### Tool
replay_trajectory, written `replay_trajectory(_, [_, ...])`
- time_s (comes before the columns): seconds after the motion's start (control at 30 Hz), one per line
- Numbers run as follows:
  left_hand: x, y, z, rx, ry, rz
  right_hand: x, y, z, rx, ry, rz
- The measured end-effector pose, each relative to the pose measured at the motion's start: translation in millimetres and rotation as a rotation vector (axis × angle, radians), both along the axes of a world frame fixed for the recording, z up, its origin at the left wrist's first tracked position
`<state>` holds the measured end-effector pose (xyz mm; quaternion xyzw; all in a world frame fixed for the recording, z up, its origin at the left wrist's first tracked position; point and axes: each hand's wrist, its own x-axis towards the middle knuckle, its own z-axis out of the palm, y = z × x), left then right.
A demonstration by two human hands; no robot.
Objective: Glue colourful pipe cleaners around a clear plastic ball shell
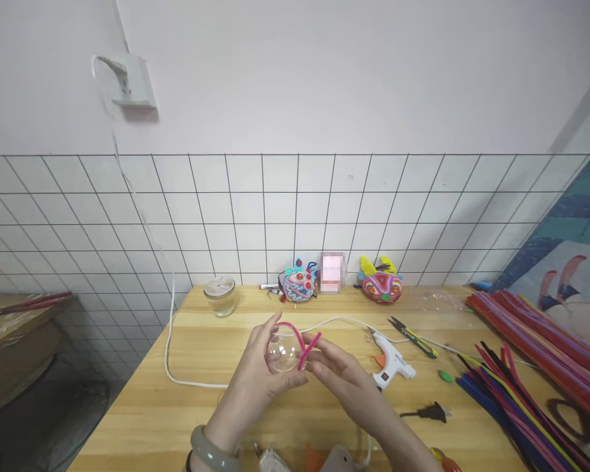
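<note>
Over the middle of the table (216, 393), the left hand (255, 383) cups a clear ball (282, 351), its fingers curled around the far side so the grip is closed on it. The right hand (341, 373) pinches a pink pipe cleaner (299, 341) between fingertips, a narrow grip right beside the ball. The pipe cleaner arcs over the top of the ball and touches it; its free end sticks up to the right. As far as I can judge, the wrap is only partly made: the strand covers the upper curve, and the rest of the ball shows bare.

The table is pale wood. A white glue gun (391, 364) lies just right of the hands, its cord (177, 373) looping off the left edge. Snips (413, 335) lie beyond it, a black plug (430, 413) nearer. Bundles of coloured pipe cleaners (531, 367) fill the right side. A glass jar (219, 296) stands at the back left, and two bright masks (299, 283) lean against the wall. A wire grid (128, 216) lines the white wall, with a socket (130, 82) above.
</note>
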<state>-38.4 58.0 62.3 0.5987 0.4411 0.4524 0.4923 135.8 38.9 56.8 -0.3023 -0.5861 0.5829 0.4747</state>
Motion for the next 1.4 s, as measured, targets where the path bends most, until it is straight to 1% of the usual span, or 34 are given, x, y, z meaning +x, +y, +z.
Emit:
replay_trajectory(0.1, [1.7, -1.1, -0.6, 0.058, 0.042, 0.003, -1.0, 2.0, -2.3, -0.033, 0.03, -0.067])
replay_trajectory(0.23, [7.3, -4.3, 1.1, 0.109, 0.083, 0.023, -2.1, 2.9, -8.3, -0.15, 0.074, -0.171])
replay_trajectory(0.37, [12.2, -8.7, 6.1, 0.155, 0.139, 0.043, -3.4, 1.9, -8.2, -0.235, 0.163, -0.22])
replay_trajectory(0.47, [14.6, -12.0, 9.4, 0.191, 0.183, 0.055, -4.0, 1.1, -6.0, -0.259, 0.259, -0.198])
replay_trajectory(0.6, [16.1, -15.4, 10.9, 0.217, 0.235, 0.065, -3.7, -0.2, -3.7, -0.26, 0.327, -0.089])
replay_trajectory(0.77, [16.3, -15.3, 10.5, 0.222, 0.239, 0.068, -1.4, -1.6, -2.7, -0.233, 0.316, -0.073])
replay_trajectory(0.9, [17.2, -14.6, 9.7, 0.218, 0.262, 0.068, 3.2, -1.7, 0.5, -0.223, 0.284, -0.025])
replay_trajectory(0.97, [17.8, -15.1, 8.9, 0.241, 0.29, 0.078, 5.7, -1.6, 2.0, -0.244, 0.284, -0.036])
replay_trajectory(1.03, [18.4, -16.1, 7.6, 0.279, 0.326, 0.085, 7.3, -1.3, 2.3, -0.264, 0.282, -0.083])
replay_trajectory(1.17, [19.0, -18.0, 3.1, 0.371, 0.406, 0.093, 7.5, -0.9, 1.2, -0.222, 0.24, -0.162])
replay_trajectory(1.3, [18.9, -17.6, -1.5, 0.484, 0.455, 0.092, 5.5, -2.3, 3.0, -0.198, 0.266, -0.157])
replay_trajectory(1.4, [17.5, -15.8, -3.1, 0.5, 0.449, 0.07, 6.0, -3.7, 6.0, -0.238, 0.3, -0.151])
